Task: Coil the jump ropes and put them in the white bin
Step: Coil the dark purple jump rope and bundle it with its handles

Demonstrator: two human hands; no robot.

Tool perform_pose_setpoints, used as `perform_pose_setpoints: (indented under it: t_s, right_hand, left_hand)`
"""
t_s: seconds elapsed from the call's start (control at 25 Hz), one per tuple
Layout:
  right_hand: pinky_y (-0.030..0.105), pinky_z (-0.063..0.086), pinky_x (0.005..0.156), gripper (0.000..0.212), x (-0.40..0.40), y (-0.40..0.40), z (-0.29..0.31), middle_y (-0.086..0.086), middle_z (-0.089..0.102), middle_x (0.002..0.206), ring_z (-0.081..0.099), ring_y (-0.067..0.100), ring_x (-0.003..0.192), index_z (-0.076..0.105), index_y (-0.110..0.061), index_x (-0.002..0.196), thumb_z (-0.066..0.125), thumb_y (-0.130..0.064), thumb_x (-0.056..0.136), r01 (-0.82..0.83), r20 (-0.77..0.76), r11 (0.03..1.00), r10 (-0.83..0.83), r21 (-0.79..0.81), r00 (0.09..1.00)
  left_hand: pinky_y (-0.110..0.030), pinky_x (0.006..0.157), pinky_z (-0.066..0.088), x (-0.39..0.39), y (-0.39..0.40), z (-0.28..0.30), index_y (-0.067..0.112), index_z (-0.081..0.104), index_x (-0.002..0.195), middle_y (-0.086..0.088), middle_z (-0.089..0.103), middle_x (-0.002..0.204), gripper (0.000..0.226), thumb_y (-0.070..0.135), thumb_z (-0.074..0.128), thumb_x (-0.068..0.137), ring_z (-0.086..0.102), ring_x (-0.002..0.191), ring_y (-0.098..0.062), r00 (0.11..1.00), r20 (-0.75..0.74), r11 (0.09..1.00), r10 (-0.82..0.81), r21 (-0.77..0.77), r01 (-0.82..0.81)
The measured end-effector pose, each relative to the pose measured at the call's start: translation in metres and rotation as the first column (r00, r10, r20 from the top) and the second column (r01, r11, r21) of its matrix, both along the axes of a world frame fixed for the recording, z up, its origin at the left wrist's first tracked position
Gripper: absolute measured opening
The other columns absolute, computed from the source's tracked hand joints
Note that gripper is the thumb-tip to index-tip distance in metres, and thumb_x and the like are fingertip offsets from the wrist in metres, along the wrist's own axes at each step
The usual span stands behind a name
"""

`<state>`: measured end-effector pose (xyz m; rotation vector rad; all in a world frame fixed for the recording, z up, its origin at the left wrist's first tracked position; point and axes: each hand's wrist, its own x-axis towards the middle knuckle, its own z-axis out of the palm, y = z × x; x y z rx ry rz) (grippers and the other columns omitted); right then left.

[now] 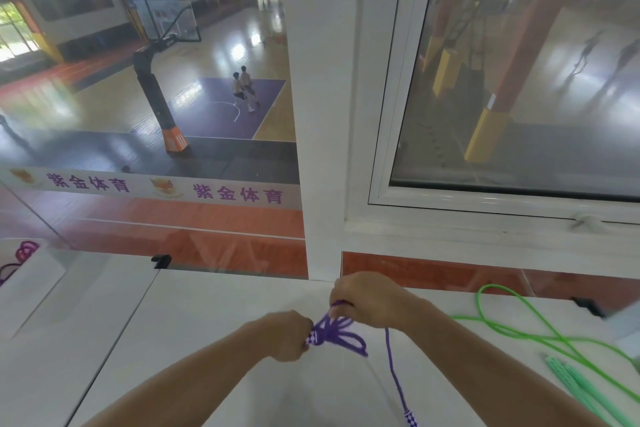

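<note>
At lower centre, the left hand (289,334) grips the bunched loops of the purple rope (341,331) while the right hand (367,298) pinches its upper loop above the white table (207,340). A green rope (540,333) lies at right.

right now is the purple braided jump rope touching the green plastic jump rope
Apart. The head view shows bare white table between the purple braided jump rope and the green plastic jump rope.
</note>
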<state>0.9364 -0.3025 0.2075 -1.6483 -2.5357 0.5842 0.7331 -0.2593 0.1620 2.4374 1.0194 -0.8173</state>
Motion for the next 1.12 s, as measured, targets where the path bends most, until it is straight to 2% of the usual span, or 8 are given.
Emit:
perform_pose_setpoints:
  t_s: [0.2, 0.32, 0.4, 0.48, 0.68, 0.88, 1.0, 1.12]
  right_hand:
    - [0.017, 0.046, 0.069, 0.014, 0.021, -0.002, 0.001, -0.015, 0.068, 0.078, 0.06, 0.0, 0.071, 0.075, -0.025, 0.093, 0.067, -0.036, 0.093, 0.119, -0.384, 0.944, -0.238, -0.307, 0.892]
    - [0.02, 0.045, 0.066, 0.014, 0.041, -0.016, -0.02, -0.009, 0.066, 0.076, 0.057, 0.002, 0.065, 0.074, -0.017, 0.098, 0.06, -0.022, 0.098, 0.175, -0.56, 0.871, -0.436, -0.459, 0.704]
    - [0.027, 0.041, 0.061, 0.016, 0.04, -0.024, -0.041, 0.007, 0.056, 0.077, 0.048, 0.009, 0.059, 0.072, -0.016, 0.094, 0.056, -0.018, 0.095, 0.197, -0.629, 0.801, -0.573, -0.565, 0.526]
    - [0.028, 0.038, 0.06, 0.016, 0.032, -0.027, -0.054, 0.008, 0.053, 0.076, 0.042, 0.01, 0.058, 0.071, -0.016, 0.091, 0.056, -0.022, 0.091, 0.182, -0.618, 0.758, -0.625, -0.626, 0.476]
    - [0.021, 0.047, 0.066, 0.021, 0.02, -0.027, -0.036, -0.006, 0.066, 0.077, 0.058, 0.005, 0.068, 0.074, -0.01, 0.098, 0.064, -0.028, 0.097, 0.021, -0.681, 0.837, -0.46, -0.547, 0.569]
    - [0.018, 0.05, 0.065, 0.014, -0.003, -0.013, -0.038, -0.008, 0.067, 0.074, 0.06, 0.006, 0.066, 0.07, -0.022, 0.086, 0.064, -0.029, 0.095, -0.02, -0.665, 0.768, -0.541, -0.64, 0.515]
    - [0.019, 0.037, 0.049, 0.022, -0.013, -0.024, -0.053, -0.003, 0.05, 0.061, 0.042, 0.009, 0.051, 0.061, -0.017, 0.075, 0.059, -0.024, 0.096, -0.133, -0.667, 0.654, -0.731, -0.745, 0.14]
    - [0.022, 0.024, 0.046, 0.033, -0.021, -0.035, -0.059, -0.001, 0.034, 0.062, 0.024, 0.013, 0.051, 0.06, -0.016, 0.078, 0.046, -0.028, 0.106, 0.106, -0.611, 0.657, -0.739, -0.746, 0.282]
  left_hand:
    - [-0.035, 0.079, 0.048, 0.01, -0.021, 0.039, 0.016, 0.058, 0.127, -0.007, 0.067, 0.104, 0.032, 0.035, 0.054, 0.101, 0.061, 0.087, -0.024, 0.971, 0.209, 0.971, -0.115, -0.183, 0.154]
    - [-0.029, 0.069, 0.048, -0.003, -0.013, 0.061, 0.019, 0.061, 0.108, -0.005, 0.067, 0.087, 0.018, 0.034, 0.06, 0.098, 0.057, 0.07, -0.015, 0.845, 0.477, 0.936, 0.242, -0.345, -0.074]
    - [-0.032, 0.068, 0.048, -0.012, -0.001, 0.063, 0.015, 0.058, 0.093, -0.006, 0.058, 0.071, 0.012, 0.025, 0.062, 0.098, 0.052, 0.061, -0.014, 0.62, 0.535, 0.77, 0.574, -0.611, -0.186]
    - [-0.033, 0.068, 0.046, -0.018, 0.006, 0.061, 0.01, 0.056, 0.091, -0.007, 0.053, 0.067, 0.012, 0.018, 0.063, 0.098, 0.048, 0.059, -0.015, 0.554, 0.432, 0.593, 0.712, -0.792, -0.145]
    - [-0.019, 0.056, 0.042, -0.008, -0.002, 0.062, 0.01, 0.049, 0.081, 0.004, 0.051, 0.061, 0.02, 0.0, 0.046, 0.099, 0.046, 0.05, -0.006, 0.905, 0.102, 0.128, 0.414, -0.99, 0.053]
    - [-0.018, 0.054, 0.038, 0.013, -0.011, 0.063, 0.01, 0.044, 0.085, 0.004, 0.042, 0.06, 0.018, 0.007, 0.06, 0.094, 0.044, 0.049, -0.004, 0.905, 0.104, -0.067, 0.413, -0.987, 0.144]
    - [-0.022, 0.06, 0.042, 0.013, 0.004, 0.069, 0.01, 0.056, 0.094, 0.001, 0.041, 0.064, 0.005, 0.009, 0.059, 0.098, 0.046, 0.051, -0.006, 0.699, 0.07, 0.024, 0.712, -0.997, 0.076]
    - [-0.027, 0.061, 0.046, 0.005, 0.026, 0.064, 0.014, 0.058, 0.079, -0.002, 0.05, 0.065, 0.017, 0.01, 0.063, 0.094, 0.047, 0.052, -0.011, 0.51, 0.166, 0.328, 0.844, -0.913, -0.244]
